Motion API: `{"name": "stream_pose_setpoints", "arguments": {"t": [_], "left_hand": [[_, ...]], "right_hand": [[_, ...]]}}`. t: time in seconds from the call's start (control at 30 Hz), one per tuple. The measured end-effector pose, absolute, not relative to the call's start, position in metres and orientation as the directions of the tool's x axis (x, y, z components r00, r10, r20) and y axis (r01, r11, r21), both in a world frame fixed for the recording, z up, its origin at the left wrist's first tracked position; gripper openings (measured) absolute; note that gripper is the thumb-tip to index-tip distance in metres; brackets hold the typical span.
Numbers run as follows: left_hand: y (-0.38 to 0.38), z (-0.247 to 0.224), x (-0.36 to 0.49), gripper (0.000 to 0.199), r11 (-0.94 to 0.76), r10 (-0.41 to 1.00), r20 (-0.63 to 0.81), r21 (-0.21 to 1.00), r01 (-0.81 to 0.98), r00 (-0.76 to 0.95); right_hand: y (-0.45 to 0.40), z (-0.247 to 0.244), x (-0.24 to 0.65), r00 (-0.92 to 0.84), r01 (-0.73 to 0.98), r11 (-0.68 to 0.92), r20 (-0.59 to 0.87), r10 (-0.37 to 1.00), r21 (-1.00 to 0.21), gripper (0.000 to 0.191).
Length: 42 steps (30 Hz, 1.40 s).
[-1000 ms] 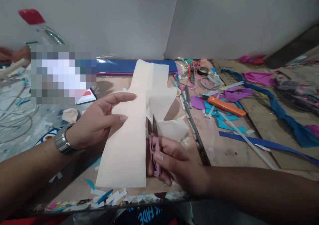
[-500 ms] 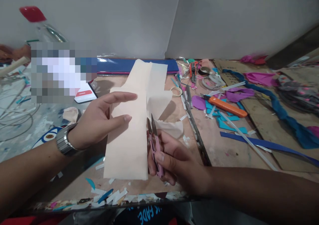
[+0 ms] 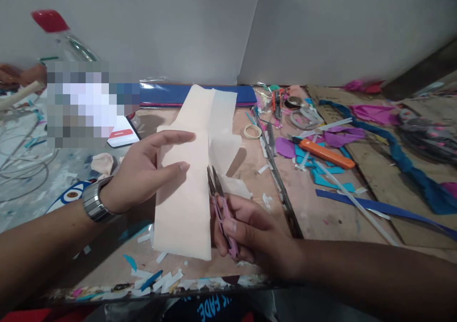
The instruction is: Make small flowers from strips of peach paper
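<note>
Cream sheet (image 3: 183, 212): one, between my hands, seemingly raised over the counter (image 3: 103, 265). 
Left hand (image 3: 139, 174): grip lightly closed on the sheet, thumb and forefinger spread across its face; other fingers hidden. 
Right hand (image 3: 257, 231): grip closed around pink snips (image 3: 224, 208), blades slightly parted beside the sheet's right edge. 
Handling, my judgement: hold that edge taut, use small bites, left fingertips clear of the blades.

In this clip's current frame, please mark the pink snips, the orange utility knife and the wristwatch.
Pink snips (image 3: 233, 247): head view, on the lower end of the pink handle.
Orange utility knife (image 3: 325, 153): head view, middle of the orange handle.
Wristwatch (image 3: 93, 201): head view, on the metal band.
</note>
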<state>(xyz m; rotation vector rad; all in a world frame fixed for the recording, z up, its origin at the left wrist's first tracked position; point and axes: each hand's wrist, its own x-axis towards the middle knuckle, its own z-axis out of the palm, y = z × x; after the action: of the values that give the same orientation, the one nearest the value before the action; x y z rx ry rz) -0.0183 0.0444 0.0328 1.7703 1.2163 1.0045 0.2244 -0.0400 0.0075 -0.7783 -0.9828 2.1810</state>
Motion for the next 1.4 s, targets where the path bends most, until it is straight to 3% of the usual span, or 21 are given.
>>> {"name": "stream_pose_setpoints", "arguments": {"t": [0.73, 1.03, 1.4], "left_hand": [[0.0461, 0.0306, -0.0197, 0.037, -0.277, 0.955, 0.227, 0.914, 0.297, 0.194], [0.0464, 0.0337, -0.0161, 0.034, -0.292, 0.956, 0.255, 0.864, 0.409, 0.144], [0.0449, 0.0311, -0.0175, 0.034, -0.317, 0.943, 0.236, 0.857, 0.408, 0.236]], "right_hand": [[-0.0354, 0.0057, 0.2259, -0.675, -0.301, -0.572, -0.253, 0.693, -0.763, 0.039], [-0.0362, 0.0051, 0.2256, -0.686, -0.282, -0.589, -0.27, 0.676, -0.757, 0.043], [-0.0346, 0.0068, 0.2206, -0.657, -0.315, -0.608, -0.295, 0.694, -0.729, 0.037]]}}
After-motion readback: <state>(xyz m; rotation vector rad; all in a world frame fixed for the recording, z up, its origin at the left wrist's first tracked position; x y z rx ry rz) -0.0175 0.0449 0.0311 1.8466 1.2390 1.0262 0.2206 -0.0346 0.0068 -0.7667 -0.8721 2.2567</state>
